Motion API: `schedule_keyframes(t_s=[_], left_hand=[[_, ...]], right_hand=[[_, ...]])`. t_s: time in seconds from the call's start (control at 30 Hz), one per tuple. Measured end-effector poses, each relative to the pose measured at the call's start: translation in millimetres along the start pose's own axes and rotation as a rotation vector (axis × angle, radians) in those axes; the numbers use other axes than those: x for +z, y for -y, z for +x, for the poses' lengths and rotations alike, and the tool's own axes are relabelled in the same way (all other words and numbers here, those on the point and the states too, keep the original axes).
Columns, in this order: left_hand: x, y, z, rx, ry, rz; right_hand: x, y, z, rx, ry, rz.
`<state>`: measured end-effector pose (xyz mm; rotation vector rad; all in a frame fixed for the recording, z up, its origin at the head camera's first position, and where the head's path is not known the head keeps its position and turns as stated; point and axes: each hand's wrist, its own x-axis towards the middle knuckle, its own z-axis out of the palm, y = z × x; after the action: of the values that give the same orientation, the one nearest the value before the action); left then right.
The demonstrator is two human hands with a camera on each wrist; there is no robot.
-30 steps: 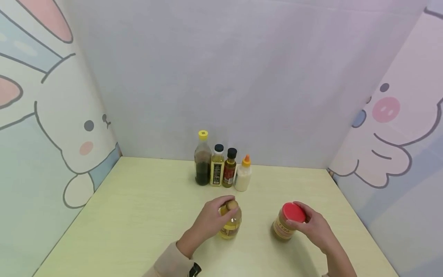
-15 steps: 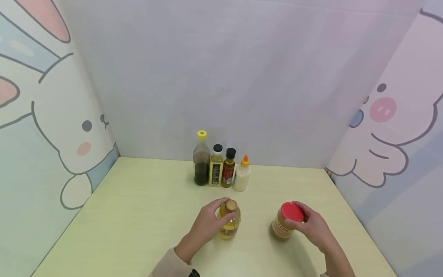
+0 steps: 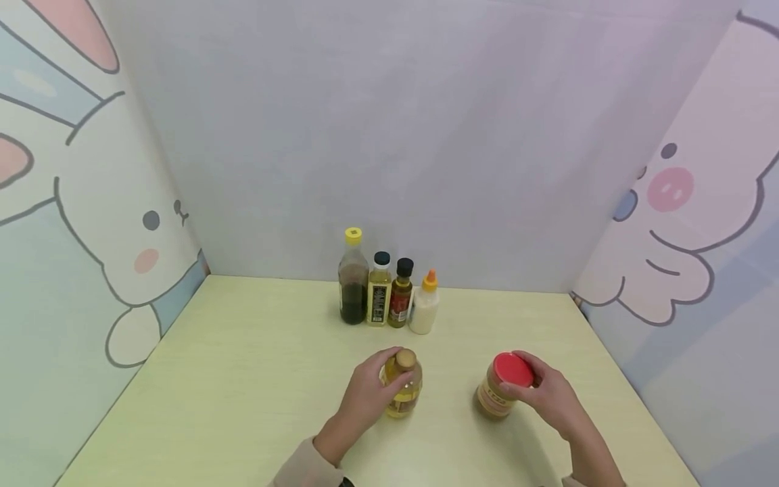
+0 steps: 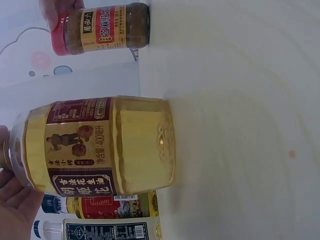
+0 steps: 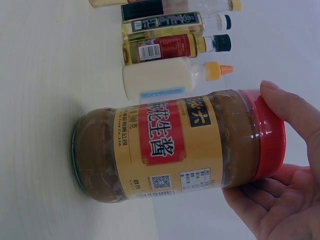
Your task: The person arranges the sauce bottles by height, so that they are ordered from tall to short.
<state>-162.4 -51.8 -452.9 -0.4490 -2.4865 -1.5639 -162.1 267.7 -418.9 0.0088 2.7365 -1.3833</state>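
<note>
My left hand point(image 3: 367, 392) grips the neck of a squat bottle of golden peanut oil point(image 3: 402, 400), just below its tan cap. The bottle stands upright near the table's middle. In the left wrist view, the oil bottle point(image 4: 140, 150) shows a maroon and gold label. To the right, my right hand point(image 3: 555, 400) holds a jar of brown peanut butter point(image 3: 494, 399) round its red lid. The right wrist view shows the thumb on one side of the red lid point(image 5: 270, 135) and the fingers on the other. Whether either base touches the table is hard to tell.
Behind the hands stand a dark sauce bottle with a yellow cap point(image 3: 354, 291), a pale oil bottle point(image 3: 379, 297), a red-labelled bottle point(image 3: 400, 301) and a white squeeze bottle point(image 3: 424, 308). A grey back wall point(image 3: 389, 135) and printed side walls enclose the pale yellow table point(image 3: 262, 352).
My left thumb has slid slightly down from the oil bottle's cap to its neck. Everything has shifted a little leftward in the head view. The right hand keeps its hold on the jar.
</note>
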Motion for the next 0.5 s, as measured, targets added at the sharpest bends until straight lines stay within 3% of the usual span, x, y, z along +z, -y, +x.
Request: schedule_keyframes(t_s=[0.13, 0.5], left_hand=[[3.4, 2.2, 0.4, 0.002, -0.02, -0.007], [7.6, 2.1, -1.6, 0.1, -0.031, 0.044]], right_hand=[[-0.5, -0.4, 0.6, 0.0, 0.003, 0.011], [0.2, -2.5, 1.3, 0.017, 0.01, 0.023]])
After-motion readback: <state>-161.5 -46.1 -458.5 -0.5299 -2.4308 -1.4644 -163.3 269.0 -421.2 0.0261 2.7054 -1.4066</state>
